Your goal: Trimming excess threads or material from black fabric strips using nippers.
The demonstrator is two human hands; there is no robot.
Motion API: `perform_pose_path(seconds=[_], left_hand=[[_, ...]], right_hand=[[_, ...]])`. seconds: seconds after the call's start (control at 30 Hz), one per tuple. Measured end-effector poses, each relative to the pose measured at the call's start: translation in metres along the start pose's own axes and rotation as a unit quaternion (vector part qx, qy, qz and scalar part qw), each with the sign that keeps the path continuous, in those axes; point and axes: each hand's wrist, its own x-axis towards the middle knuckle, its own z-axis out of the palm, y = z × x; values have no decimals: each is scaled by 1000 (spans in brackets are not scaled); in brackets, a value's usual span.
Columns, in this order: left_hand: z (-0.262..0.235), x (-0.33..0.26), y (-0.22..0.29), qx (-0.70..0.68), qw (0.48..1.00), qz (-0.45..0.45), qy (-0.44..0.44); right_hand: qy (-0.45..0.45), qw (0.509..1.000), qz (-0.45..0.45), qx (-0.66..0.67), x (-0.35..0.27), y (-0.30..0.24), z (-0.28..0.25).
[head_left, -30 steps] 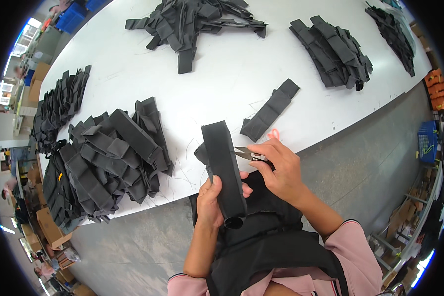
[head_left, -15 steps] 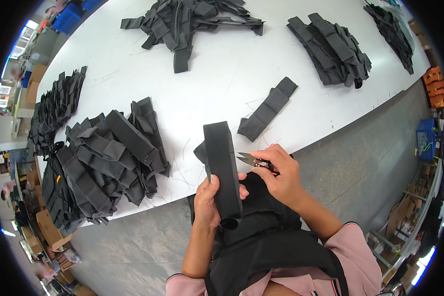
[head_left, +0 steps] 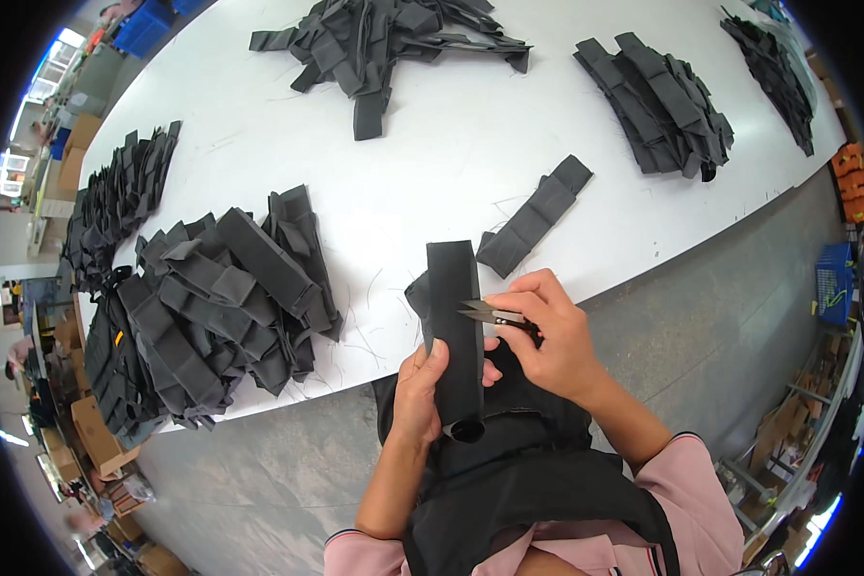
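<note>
My left hand (head_left: pixel 419 388) grips a long black fabric strap piece (head_left: pixel 453 317), holding it upright just past the table's near edge. My right hand (head_left: pixel 549 334) holds small thread snips (head_left: pixel 487 312), with the blades touching the strap's right edge. More black fabric hangs below the strap onto my lap (head_left: pixel 509 451). One separate black strap (head_left: pixel 535 213) lies flat on the white table (head_left: pixel 432 163), just beyond my right hand.
A big heap of black straps (head_left: pixel 211 298) lies at the left, with a row of them (head_left: pixel 115 202) behind it. Other piles sit at the far centre (head_left: pixel 384 38), far right (head_left: pixel 662 101) and right corner (head_left: pixel 773 72). Boxes and bins stand on the floor around.
The snips have shifted slightly left onto the strap's edge. The strap and my left hand stay almost where they were.
</note>
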Motion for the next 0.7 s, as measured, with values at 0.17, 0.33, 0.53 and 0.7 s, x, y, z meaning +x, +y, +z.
perform_pose_path(seconds=[0.17,0.33,0.53,0.7], left_hand=[[1,0,0,12,1000,8,9],[-3,0,0,25,1000,7,2],[-6,0,-1,42,999,-14,-15],[-3,0,-3,29,1000,-2,-3]], right_hand=[[0,997,-62,-55,7,3,6],[-38,997,-44,-48,9,2,5],[-48,998,-33,-28,7,2,7],[-5,997,-71,-41,5,3,11]])
